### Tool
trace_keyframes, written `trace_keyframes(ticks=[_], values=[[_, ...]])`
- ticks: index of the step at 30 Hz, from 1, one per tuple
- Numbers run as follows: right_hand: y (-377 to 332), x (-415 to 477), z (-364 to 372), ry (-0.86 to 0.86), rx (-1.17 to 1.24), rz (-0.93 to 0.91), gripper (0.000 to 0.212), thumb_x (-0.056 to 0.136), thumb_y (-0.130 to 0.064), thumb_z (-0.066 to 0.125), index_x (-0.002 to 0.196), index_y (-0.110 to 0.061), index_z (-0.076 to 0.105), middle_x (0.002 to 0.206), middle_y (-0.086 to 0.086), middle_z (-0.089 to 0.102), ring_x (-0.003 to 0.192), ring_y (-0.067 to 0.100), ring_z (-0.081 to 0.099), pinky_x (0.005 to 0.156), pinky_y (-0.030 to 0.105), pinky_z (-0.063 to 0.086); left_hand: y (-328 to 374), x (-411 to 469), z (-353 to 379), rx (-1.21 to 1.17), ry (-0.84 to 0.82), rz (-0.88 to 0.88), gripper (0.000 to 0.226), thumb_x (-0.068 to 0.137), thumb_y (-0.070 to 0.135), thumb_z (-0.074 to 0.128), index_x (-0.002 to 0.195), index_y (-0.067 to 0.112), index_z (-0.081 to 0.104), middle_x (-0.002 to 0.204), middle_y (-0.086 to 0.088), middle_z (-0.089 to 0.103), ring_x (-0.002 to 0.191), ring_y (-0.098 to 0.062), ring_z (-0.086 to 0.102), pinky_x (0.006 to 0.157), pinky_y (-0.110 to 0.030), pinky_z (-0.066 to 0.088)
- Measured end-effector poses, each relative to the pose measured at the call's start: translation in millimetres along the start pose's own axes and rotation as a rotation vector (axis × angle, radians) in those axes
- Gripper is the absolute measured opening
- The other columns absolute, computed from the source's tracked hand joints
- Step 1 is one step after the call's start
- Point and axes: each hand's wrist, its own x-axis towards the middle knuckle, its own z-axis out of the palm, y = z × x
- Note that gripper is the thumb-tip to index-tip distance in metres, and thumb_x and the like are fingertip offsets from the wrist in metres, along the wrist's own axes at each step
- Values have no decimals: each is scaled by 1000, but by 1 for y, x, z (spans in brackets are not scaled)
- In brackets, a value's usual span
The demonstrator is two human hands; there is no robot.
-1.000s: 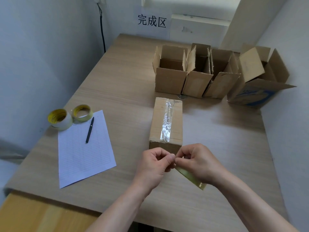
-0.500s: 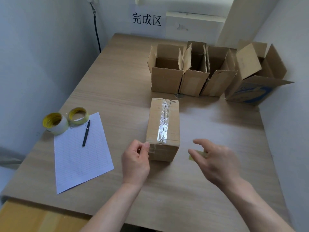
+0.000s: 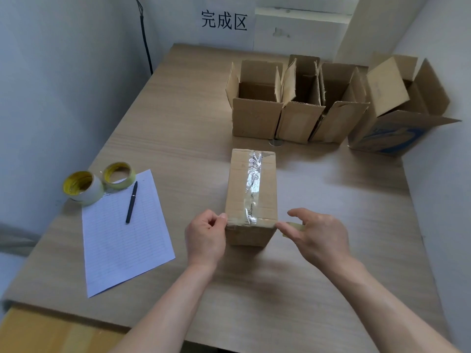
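While the box (image 3: 251, 189) sits between them, the left grip (image 3: 205, 238) pinches tape (image 3: 265, 221), the right grip (image 3: 318, 235) seemingly too.

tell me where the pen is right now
In the head view the black pen lies on the lined sheet at the left side of the table, its top end beside the flatter tape roll, well left of the taped box.

A light wooden table (image 3: 178, 118) fills the corner between pale walls (image 3: 63, 72), softly lit.
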Motion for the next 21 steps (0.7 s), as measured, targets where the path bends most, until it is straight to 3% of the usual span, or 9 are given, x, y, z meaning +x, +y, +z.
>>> trace_keyframes(ticks=[3, 5, 6, 8, 10, 12, 14, 17, 21], values=[[5, 2, 8, 8, -4, -19, 55, 79, -73, 60, 118, -36, 69, 101, 0, 75, 100, 27, 67, 73, 35, 49, -4, 8, -3, 6, -72, -119, 29, 85, 24, 72, 69, 5, 57, 61, 2, 53, 76, -36, 62, 64, -33, 41], [10, 1, 14, 46, -3, -67, 58, 77, -74, 58, 118, -35, 69, 94, 3, 76, 93, 31, 69, 69, 37, 50, -1, 12, -10, 97, -118, -137, 25, 84, 30, 74, 100, 16, 62, 95, 4, 61, 99, -26, 61, 80, -32, 44], [12, 2, 17, 62, -8, -96, 59, 77, -74, 58, 118, -34, 69, 91, 4, 76, 90, 32, 69, 67, 37, 49, 1, 16, -13, 223, -116, -8, 43, 83, 31, 73, 120, 18, 56, 116, 3, 56, 111, -20, 54, 91, -31, 42], [15, 3, 22, 71, -6, -136, 59, 77, -73, 59, 117, -32, 70, 84, 5, 76, 83, 34, 69, 62, 37, 47, 13, 26, -14, 444, -167, 523, 65, 79, 29, 67, 139, 20, 44, 141, -1, 42, 132, -20, 39, 110, -33, 32], [18, 2, 26, 110, 6, -184, 61, 75, -75, 56, 111, -29, 72, 74, 5, 74, 71, 35, 69, 54, 35, 46, 29, 36, 0, 598, -428, 951, 72, 76, 33, 66, 143, 26, 39, 154, -3, 33, 147, -29, 23, 117, -44, 23], [19, 1, 28, 170, 7, -222, 64, 73, -77, 51, 106, -27, 74, 66, 5, 71, 60, 34, 67, 48, 33, 45, 45, 42, 19, 844, -728, 1079, 69, 86, 46, 62, 148, 33, 34, 162, 2, 21, 152, -28, 5, 117, -49, 13], [17, 2, 26, 136, 17, -176, 59, 75, -74, 56, 111, -30, 72, 73, 6, 73, 68, 35, 68, 53, 35, 45, 53, 50, 36, 1057, -865, 1139, 61, 93, 56, 48, 149, 35, 33, 163, 6, 17, 152, -26, -1, 117, -53, 7], [27, -1, 19, -63, 185, -59, 51, 81, -65, 64, 121, -35, 67, 94, -5, 74, 89, 21, 67, 73, 32, 46, 56, 56, 46, 1094, -875, 1304, 51, 86, 56, 41, 123, 25, 55, 139, 3, 49, 147, -27, 19, 106, -60, 27], [50, -15, 11, -409, 607, -17, 37, 72, -59, 53, 84, -28, 69, 68, -5, 59, 66, 8, 51, 64, 38, 41, 57, 56, 55, 1041, -839, 1362, 40, 72, 47, 65, 100, 21, 54, 108, 4, 55, 135, -18, 32, 104, -60, 25]])
